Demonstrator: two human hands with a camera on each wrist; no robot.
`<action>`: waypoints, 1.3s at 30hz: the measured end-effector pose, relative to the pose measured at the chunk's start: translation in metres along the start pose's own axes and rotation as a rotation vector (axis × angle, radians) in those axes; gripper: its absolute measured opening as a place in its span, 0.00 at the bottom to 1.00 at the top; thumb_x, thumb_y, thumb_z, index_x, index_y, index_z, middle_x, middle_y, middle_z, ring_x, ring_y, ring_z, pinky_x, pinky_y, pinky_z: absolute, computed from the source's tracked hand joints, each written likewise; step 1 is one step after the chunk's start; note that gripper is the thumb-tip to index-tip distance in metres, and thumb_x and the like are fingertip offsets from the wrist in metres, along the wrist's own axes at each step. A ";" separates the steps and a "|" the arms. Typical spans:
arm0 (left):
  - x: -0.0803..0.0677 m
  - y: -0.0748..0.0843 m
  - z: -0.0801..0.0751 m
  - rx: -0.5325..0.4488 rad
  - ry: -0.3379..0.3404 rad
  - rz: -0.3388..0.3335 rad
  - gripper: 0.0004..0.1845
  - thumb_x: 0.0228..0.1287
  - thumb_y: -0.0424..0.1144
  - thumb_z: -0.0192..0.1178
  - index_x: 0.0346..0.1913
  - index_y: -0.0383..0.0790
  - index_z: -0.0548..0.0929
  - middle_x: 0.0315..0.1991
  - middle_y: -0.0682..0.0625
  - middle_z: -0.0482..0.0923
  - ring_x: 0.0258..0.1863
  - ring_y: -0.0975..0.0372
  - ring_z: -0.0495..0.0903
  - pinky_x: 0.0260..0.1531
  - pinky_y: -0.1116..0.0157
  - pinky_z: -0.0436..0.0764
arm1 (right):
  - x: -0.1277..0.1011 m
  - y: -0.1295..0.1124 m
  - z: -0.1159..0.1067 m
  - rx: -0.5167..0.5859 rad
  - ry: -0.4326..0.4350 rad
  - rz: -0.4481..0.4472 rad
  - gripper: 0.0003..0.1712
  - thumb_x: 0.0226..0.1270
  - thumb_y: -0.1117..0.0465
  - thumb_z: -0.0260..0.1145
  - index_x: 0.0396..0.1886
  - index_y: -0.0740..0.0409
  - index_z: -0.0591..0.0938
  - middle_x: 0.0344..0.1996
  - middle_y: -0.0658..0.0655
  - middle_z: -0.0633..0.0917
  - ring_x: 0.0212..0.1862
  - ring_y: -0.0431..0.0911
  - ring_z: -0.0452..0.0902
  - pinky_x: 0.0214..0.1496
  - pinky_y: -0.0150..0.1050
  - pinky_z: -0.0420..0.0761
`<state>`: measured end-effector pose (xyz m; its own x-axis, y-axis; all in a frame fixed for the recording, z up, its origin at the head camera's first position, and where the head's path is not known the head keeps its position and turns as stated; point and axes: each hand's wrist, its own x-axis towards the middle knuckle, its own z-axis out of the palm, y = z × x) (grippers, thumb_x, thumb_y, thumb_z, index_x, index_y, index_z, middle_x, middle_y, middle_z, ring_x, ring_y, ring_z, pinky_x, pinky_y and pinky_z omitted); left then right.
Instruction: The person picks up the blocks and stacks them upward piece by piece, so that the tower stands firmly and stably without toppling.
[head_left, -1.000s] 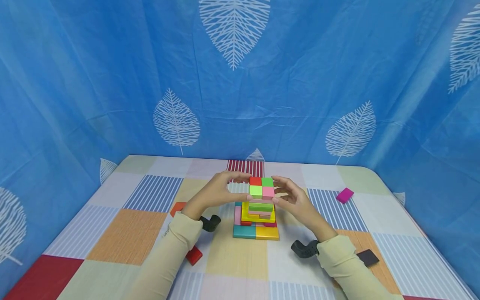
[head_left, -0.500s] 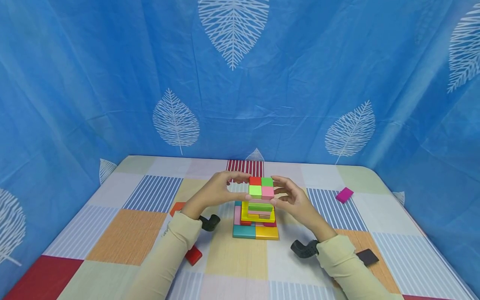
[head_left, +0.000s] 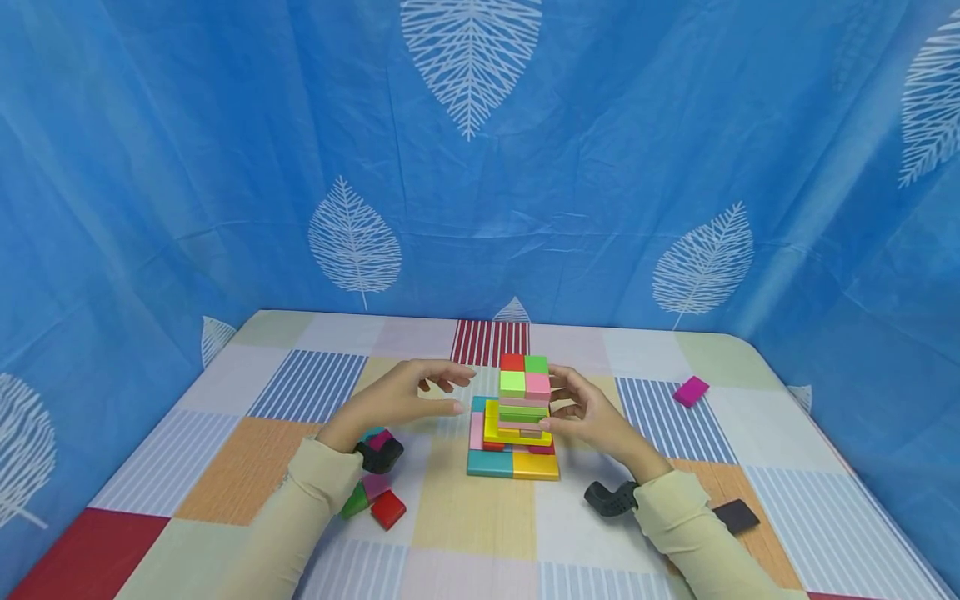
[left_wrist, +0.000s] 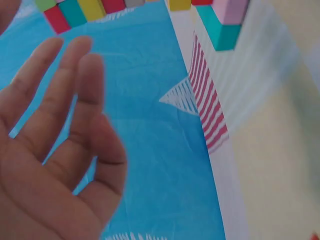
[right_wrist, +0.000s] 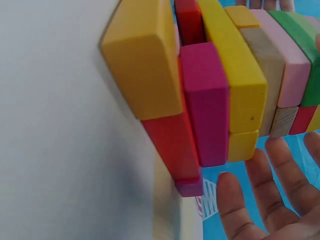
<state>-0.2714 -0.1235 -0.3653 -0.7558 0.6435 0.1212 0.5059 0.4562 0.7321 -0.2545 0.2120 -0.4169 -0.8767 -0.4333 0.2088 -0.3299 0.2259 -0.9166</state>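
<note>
Patchwork-covered surface (head_left: 255, 467) fills the lower frame; at its centre rises the block tower (head_left: 517, 417), long axis vertical, stepped from wide base to narrow top. Right hand (head_left: 588, 412), frame centre-right, lies just beside the tower's right face, fingers relaxed, grasping nothing. Left hand (head_left: 397, 396), centre-left, stands clearly apart, fingers spread, released. Loose blocks (head_left: 375, 500) sit lower left; a magenta block (head_left: 690, 390) lies far right.

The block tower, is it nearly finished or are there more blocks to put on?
The block tower stands several layers high, capped by four small squares. Both hands sit open beside it: the left hand apart, the right hand close to its side. Loose blocks remain on the table: a magenta block, a red block, a black tile.
</note>
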 end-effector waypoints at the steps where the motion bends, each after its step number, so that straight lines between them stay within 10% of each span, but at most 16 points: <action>1: -0.005 -0.002 -0.002 0.005 -0.016 -0.004 0.24 0.74 0.40 0.71 0.67 0.35 0.84 0.62 0.40 0.85 0.57 0.48 0.83 0.57 0.47 0.81 | 0.000 0.001 0.000 -0.006 -0.008 0.003 0.44 0.67 0.65 0.77 0.79 0.69 0.68 0.65 0.72 0.79 0.61 0.62 0.78 0.60 0.42 0.85; 8: -0.035 -0.020 -0.020 0.021 -0.123 -0.084 0.15 0.71 0.32 0.69 0.58 0.34 0.89 0.58 0.43 0.87 0.58 0.44 0.82 0.57 0.44 0.80 | 0.001 0.006 0.000 -0.020 -0.041 0.014 0.42 0.66 0.67 0.78 0.77 0.69 0.70 0.62 0.68 0.81 0.59 0.58 0.79 0.60 0.48 0.86; 16: -0.061 -0.033 -0.032 -0.050 -0.078 -0.309 0.23 0.54 0.18 0.74 0.54 0.34 0.90 0.60 0.38 0.82 0.64 0.38 0.75 0.47 0.53 0.90 | 0.000 0.006 0.000 -0.029 -0.048 0.011 0.42 0.66 0.67 0.78 0.76 0.69 0.70 0.59 0.67 0.83 0.58 0.57 0.79 0.58 0.44 0.86; 30: -0.061 -0.039 -0.025 0.271 -0.085 -0.264 0.19 0.45 0.25 0.84 0.41 0.45 0.94 0.55 0.44 0.84 0.60 0.44 0.75 0.56 0.44 0.80 | 0.001 0.007 0.001 -0.022 -0.049 -0.002 0.41 0.66 0.67 0.77 0.75 0.69 0.71 0.59 0.67 0.83 0.58 0.57 0.80 0.58 0.40 0.85; 39: -0.056 -0.038 -0.022 0.146 -0.022 -0.250 0.15 0.54 0.30 0.83 0.44 0.41 0.91 0.49 0.48 0.85 0.53 0.48 0.82 0.53 0.48 0.87 | 0.000 0.008 0.001 -0.017 -0.050 -0.003 0.41 0.66 0.65 0.78 0.75 0.69 0.71 0.59 0.67 0.83 0.58 0.57 0.79 0.59 0.41 0.85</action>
<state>-0.2572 -0.1906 -0.3856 -0.8562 0.5124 -0.0667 0.3608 0.6851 0.6328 -0.2570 0.2125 -0.4244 -0.8575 -0.4767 0.1934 -0.3385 0.2398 -0.9099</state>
